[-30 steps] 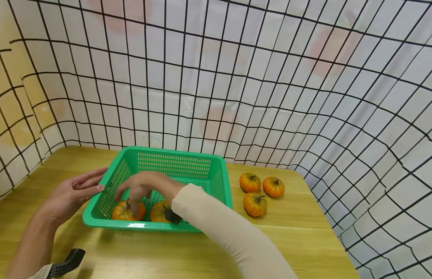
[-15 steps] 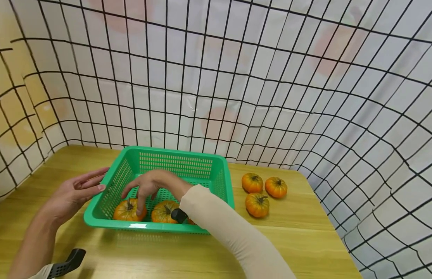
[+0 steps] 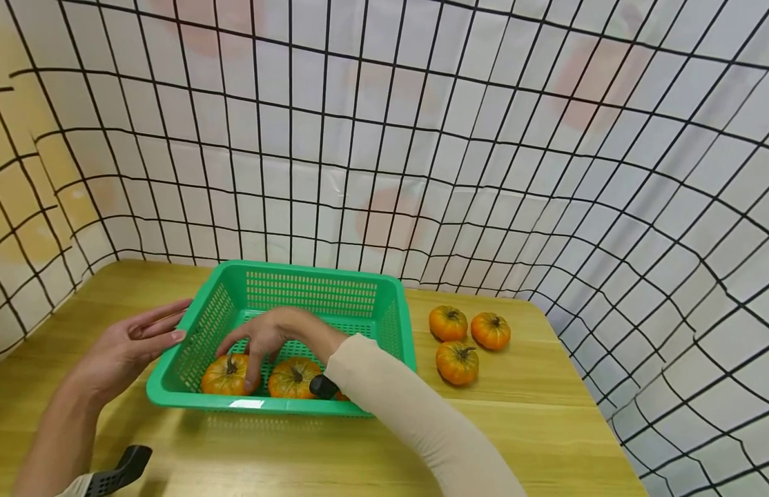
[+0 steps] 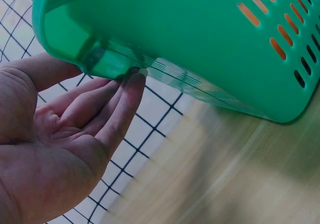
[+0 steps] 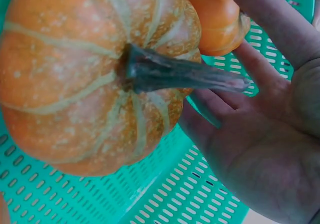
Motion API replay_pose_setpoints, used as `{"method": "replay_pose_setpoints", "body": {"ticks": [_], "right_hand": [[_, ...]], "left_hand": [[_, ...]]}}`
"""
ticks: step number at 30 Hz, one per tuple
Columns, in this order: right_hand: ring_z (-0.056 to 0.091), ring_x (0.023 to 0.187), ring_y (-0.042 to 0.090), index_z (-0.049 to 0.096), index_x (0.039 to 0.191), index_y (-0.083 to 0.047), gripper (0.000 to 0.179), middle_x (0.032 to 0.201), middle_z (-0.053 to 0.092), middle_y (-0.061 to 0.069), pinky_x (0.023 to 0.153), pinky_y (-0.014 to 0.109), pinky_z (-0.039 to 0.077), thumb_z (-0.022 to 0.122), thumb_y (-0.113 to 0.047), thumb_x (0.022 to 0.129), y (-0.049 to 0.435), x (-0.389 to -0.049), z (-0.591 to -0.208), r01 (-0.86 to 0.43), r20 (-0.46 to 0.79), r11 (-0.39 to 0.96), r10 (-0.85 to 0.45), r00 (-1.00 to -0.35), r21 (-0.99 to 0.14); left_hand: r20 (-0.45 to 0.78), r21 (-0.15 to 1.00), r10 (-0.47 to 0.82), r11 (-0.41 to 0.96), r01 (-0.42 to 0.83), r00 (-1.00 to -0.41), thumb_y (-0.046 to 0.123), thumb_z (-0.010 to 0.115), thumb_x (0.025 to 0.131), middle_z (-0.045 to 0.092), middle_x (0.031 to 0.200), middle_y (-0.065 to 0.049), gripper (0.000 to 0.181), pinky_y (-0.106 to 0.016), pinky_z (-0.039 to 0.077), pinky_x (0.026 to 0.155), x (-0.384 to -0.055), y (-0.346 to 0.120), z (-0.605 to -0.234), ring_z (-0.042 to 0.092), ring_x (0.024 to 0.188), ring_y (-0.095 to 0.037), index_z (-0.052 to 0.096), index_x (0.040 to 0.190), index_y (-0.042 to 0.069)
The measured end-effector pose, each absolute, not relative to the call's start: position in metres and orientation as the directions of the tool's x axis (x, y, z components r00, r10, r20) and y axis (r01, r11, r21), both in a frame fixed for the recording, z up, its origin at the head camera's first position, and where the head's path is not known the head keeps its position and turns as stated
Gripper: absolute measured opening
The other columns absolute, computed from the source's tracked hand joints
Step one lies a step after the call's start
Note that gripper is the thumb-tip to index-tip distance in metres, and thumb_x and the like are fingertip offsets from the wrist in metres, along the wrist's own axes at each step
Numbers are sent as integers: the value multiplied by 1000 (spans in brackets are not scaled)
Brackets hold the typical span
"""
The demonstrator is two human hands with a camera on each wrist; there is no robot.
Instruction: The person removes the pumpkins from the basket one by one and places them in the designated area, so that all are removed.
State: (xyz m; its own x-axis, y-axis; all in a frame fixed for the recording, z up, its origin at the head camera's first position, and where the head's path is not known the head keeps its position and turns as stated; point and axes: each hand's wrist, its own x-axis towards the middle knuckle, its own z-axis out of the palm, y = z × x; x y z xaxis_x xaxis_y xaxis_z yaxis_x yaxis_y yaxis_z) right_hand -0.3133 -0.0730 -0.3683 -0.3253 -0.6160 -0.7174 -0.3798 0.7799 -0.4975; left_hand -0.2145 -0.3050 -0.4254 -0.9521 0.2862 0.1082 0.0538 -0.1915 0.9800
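Head view: a rectangular green plastic basket with slotted walls (image 3: 285,406) stands on a yellow-brown wood-grained table (image 3: 527,421). The left hand (image 3: 120,355) lies at the basket's left wall, its fingers nearly straight and its thumb tip against the rim; it touches the basket without gripping it. The right hand (image 3: 266,336), below a cream sleeve (image 3: 415,407), reaches into the basket with thumb and fingers spread and loosely bent about the leftmost round, orange, ribbed pumpkin (image 3: 219,378). The thumb lies along that pumpkin's right side; how firmly it presses cannot be told. The leftmost pumpkin sits on the basket floor in the near left corner. A second orange pumpkin with a dark stem (image 3: 290,379) lies just to its right, and a sliver of a third pumpkin (image 3: 341,396) shows beside the sleeve. To the right of the basket, three further orange pumpkins (image 3: 457,363) form a close cluster on the table. Behind rises a pale backdrop with black grid lines (image 3: 306,134). Left wrist view: the extended fingers (image 4: 120,111) meet the outer wall near a corner. Right wrist view: the palm faces a pumpkin with pale furrows (image 5: 65,73), apart from its stem's base.
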Motion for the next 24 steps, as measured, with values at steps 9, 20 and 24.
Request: {"method": "replay_pose_setpoints", "body": {"ticks": [9, 20, 24], "right_hand": [[41, 140, 4, 42, 150, -44, 84, 165, 23, -16, 103, 25, 51, 86, -21, 83, -74, -307, -367, -457, -713, 776, -606, -351, -434], [28, 148, 1, 43, 147, -50, 79, 163, 24, -21, 110, 21, 41, 86, -35, 82, -82, -301, -371, -593, -690, 746, -601, -403, -303], [28, 148, 2, 44, 147, -50, 78, 163, 25, -20, 113, 22, 40, 85, -35, 83, -81, -302, -371, -596, -682, 740, -612, -402, -312]], "left_hand": [[129, 976, 293, -206, 69, -947, -8, 48, 103, 66, 135, 11, 51, -20, 57, 92, -216, -304, -426, 66, 118, -6, 55, 144, 21], [134, 968, 299, -243, 60, -945, -9, 47, 103, 67, 134, 9, 51, -22, 59, 90, -215, -303, -426, 68, 116, -8, 59, 140, 24], [128, 971, 296, -231, 59, -946, -9, 47, 103, 67, 134, 10, 51, -22, 58, 91, -215, -303, -425, 68, 116, -8, 58, 141, 24]]}}
